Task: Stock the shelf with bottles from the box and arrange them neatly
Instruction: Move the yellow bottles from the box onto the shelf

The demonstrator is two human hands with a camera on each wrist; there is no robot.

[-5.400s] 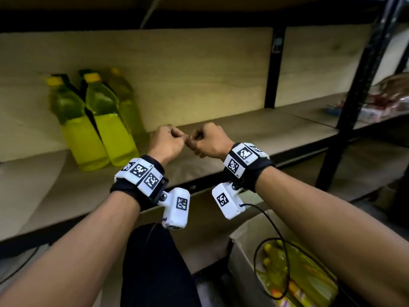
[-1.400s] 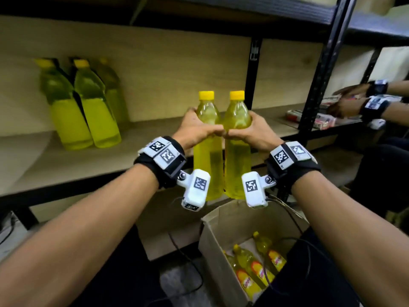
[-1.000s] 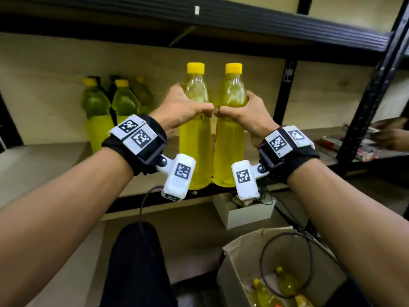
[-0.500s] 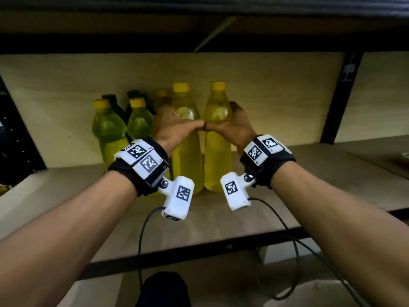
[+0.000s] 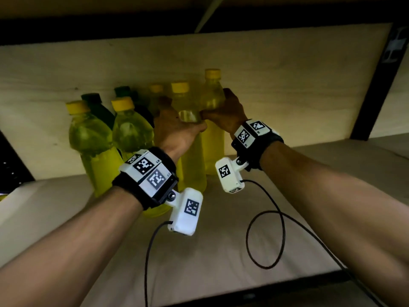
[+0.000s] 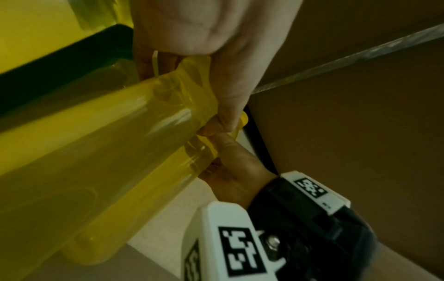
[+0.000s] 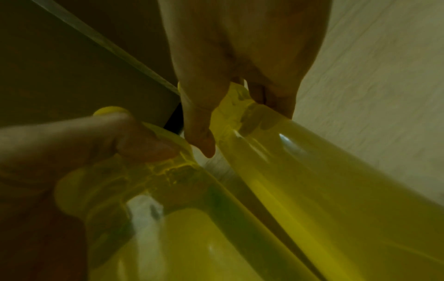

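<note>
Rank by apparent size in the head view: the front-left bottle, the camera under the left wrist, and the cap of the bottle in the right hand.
1. Front-left bottle, largest.
2. Camera, though nearness to the lens enlarges it.
3. Cap, smallest; it is farthest back.
</note>
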